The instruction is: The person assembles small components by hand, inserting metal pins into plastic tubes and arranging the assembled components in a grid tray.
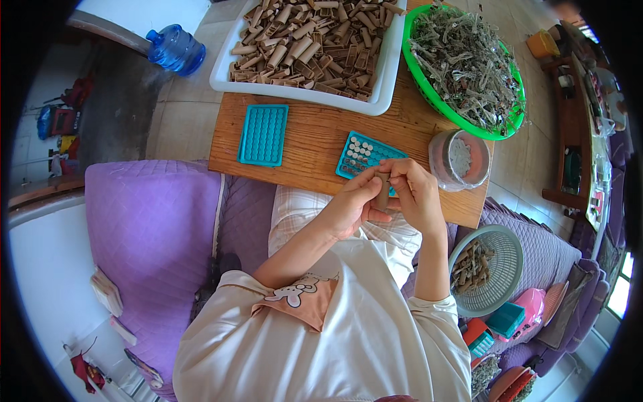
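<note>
Both hands are up together over the near edge of the table [315,144], pinching one small brown tube [383,191] between them. Left hand [353,204] is curled around its lower part, right hand [415,194] has its fingers closed over the top, so neither is open at all. The tube sits upright, just in front of a teal tray [362,153] that's got some pale round bits filling part of its holes. A second teal tray [264,134] lies further left, holes bare. To the right there's a clear tub [462,161] with pale stuff in it. Back of the table: a white bin [308,47] heaped with brown tubes and a green basket [469,67] of grey-green scraps. Down right on the purple sofa [154,228] sits a white basket [489,268] with a few more tubes.
</note>
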The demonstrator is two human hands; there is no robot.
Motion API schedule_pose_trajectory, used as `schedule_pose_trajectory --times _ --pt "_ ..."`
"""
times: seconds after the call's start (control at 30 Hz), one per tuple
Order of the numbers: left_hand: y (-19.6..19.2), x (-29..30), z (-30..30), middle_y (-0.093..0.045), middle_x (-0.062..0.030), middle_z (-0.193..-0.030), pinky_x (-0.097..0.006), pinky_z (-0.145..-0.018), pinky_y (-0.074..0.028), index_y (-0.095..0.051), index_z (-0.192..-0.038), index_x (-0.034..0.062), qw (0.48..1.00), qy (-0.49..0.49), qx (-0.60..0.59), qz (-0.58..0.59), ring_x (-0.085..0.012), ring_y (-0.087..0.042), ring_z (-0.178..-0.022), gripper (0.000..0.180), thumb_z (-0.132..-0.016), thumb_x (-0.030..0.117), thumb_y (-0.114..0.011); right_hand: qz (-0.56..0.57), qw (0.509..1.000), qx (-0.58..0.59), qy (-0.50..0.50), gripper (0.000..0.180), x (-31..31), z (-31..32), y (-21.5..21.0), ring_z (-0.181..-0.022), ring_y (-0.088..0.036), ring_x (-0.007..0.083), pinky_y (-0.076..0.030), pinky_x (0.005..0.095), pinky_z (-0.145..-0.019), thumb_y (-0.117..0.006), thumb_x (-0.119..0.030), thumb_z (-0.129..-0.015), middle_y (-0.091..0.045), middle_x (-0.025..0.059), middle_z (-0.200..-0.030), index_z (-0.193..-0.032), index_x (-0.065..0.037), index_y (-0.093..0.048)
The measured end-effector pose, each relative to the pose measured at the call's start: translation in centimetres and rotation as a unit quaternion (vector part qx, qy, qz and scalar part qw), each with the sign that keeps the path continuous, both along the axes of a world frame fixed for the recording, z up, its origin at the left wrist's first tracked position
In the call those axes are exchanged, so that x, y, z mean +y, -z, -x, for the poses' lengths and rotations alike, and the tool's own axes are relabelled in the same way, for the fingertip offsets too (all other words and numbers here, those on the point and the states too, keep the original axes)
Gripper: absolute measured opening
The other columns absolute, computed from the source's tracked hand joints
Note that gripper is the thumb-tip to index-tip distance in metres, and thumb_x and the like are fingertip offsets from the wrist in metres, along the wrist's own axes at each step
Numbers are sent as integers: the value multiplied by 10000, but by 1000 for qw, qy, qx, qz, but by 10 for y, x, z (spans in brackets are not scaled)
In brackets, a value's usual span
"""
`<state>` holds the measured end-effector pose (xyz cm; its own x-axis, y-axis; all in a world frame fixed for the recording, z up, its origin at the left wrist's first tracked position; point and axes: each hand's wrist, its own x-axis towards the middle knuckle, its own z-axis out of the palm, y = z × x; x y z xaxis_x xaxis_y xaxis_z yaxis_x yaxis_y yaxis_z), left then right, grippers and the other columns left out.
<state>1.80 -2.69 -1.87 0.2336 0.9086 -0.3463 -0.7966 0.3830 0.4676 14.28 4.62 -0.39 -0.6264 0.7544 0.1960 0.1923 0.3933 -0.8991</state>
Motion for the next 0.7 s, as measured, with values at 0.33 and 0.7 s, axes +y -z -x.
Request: schedule_pose_trajectory --times 0.33,0.7 --pt "1 4 -4 -434 18 -713 -224 -584 -533 -379 -1148 45 999 2 29 13 -75 -534 -706 327 -894 252 -369 30 999 -3 -17 80 4 -6 0 -865 -564 254 -457 302 -704 -482 41 -785 -568 134 -872 -760 -9 -425" --pt "-10 12 3 -480 -36 -947 -219 -683 -474 -488 -1048 50 928 -59 317 -186 -99 -468 -921 288 -782 115 -579 134 966 195 103 402 -23 -9 37 -980 -483 179 -399 284 -827 -605 -235 -776 -490 102 -1044 -1044 12 -436"
